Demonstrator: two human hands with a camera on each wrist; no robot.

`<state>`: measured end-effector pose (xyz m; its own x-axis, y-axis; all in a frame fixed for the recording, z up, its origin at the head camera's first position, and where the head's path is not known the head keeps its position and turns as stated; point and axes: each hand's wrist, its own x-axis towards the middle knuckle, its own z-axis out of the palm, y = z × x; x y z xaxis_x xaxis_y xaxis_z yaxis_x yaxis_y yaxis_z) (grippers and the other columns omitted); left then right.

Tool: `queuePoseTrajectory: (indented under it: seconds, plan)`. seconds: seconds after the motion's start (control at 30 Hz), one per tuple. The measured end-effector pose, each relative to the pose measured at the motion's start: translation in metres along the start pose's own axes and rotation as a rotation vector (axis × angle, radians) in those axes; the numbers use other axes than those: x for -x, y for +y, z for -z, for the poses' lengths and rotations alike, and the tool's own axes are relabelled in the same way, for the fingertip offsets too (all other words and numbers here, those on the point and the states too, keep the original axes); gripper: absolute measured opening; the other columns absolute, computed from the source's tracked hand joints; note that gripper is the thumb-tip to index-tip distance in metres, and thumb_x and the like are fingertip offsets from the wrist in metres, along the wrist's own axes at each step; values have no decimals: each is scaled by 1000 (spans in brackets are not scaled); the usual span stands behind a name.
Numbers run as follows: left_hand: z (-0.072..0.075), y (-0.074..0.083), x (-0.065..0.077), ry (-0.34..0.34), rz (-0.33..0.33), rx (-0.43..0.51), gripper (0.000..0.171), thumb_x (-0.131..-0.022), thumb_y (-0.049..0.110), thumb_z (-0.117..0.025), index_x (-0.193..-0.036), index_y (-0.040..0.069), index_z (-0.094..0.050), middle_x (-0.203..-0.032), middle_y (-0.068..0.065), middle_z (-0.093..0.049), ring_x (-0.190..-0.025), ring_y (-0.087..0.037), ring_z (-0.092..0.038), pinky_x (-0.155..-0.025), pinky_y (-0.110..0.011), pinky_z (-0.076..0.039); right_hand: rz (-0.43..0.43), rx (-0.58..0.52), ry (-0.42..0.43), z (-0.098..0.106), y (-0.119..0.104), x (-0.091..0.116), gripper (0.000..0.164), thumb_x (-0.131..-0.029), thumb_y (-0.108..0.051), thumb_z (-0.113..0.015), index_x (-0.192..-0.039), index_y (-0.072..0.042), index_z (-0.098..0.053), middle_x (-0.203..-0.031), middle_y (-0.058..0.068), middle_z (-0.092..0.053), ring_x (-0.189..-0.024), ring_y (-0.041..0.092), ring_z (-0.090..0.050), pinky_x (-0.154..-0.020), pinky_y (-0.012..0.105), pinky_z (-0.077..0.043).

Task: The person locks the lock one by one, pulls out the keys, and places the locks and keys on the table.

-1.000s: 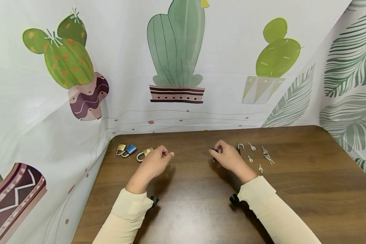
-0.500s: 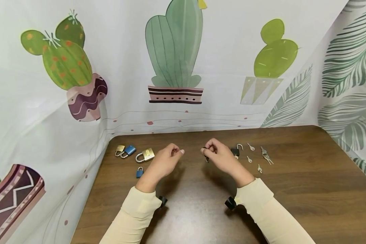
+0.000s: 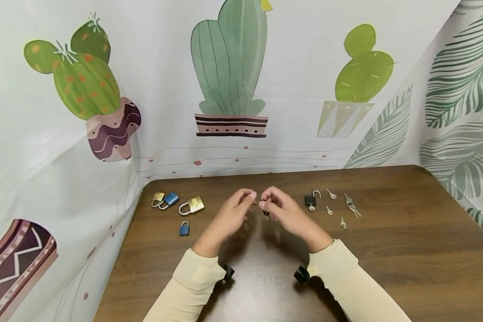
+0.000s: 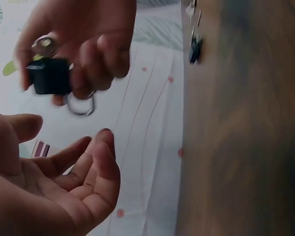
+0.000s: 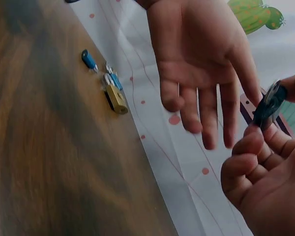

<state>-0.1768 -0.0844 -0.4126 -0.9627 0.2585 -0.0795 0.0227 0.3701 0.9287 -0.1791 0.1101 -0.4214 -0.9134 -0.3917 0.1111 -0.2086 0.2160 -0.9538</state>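
My right hand (image 3: 285, 211) pinches a small black padlock (image 4: 48, 76) above the middle of the table. In the left wrist view a round-headed key (image 4: 44, 46) sits at one end of the lock body and the metal shackle (image 4: 82, 106) sticks out at the other. Whether that shackle is locked cannot be made out, as fingers cover part of it. Facing it, my left hand (image 3: 234, 215) holds nothing. Its fingers are relaxed in the right wrist view, close to the padlock.
Left on the table (image 3: 241, 295) lie a large brass padlock (image 3: 195, 205), a small brass padlock (image 3: 158, 197) and two blue ones, one nearer (image 3: 184, 228), one farther (image 3: 171, 199). To the right sit another black padlock (image 3: 310, 201) with raised shackle and several loose keys (image 3: 350, 203).
Both hands have come together over the table's middle: the left moved right, the right moved left carrying the black padlock. The nearer blue padlock and the black one at right are now uncovered.
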Motion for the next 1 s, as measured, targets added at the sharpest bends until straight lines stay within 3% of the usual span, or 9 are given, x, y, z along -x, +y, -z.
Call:
queuePoseTrajectory:
  seconds: [0.3,0.47,0.73,0.87,1.0]
  plan:
    - [-14,-2,-1,-45,-21,100,44,-109,44,-37,-105,9,-65,-91,-15,-67,-89,-32,-64,-73,-40,-53,38,-268,-64,-7,-2,5,19,-100,-16,-51,-108,1,-52,-88,1,-50,-70,9,-48,-60,22,-42]
    - [-16,0,-1,-50,-24,170,44,-109,41,-38,-92,8,-61,-76,-8,-61,-75,-28,-60,-65,-34,-48,56,-425,-114,-6,-1,6,17,-102,-17,-46,-109,-2,-50,-91,5,-56,-72,11,-54,-61,22,-42]
    - [-16,1,-1,-80,-10,325,40,-109,40,-42,-87,9,-57,-72,0,-54,-66,-14,-51,-61,-26,-40,125,-767,-296,-1,5,4,19,-107,-20,-37,-109,-13,-54,-87,-3,-61,-68,6,-50,-64,20,-40]
    - [-16,1,-1,-96,-23,370,40,-108,41,-42,-87,10,-56,-71,1,-51,-64,-12,-48,-60,-25,-37,116,-977,-387,1,6,3,23,-108,-24,-36,-110,-13,-56,-90,-1,-60,-67,7,-48,-65,20,-39]
    - [-17,1,0,-97,-29,416,38,-109,39,-44,-86,11,-55,-71,3,-49,-63,-10,-45,-60,-24,-36,112,-1110,-456,2,7,3,27,-109,-28,-34,-113,-11,-55,-92,1,-58,-69,9,-47,-66,22,-39]
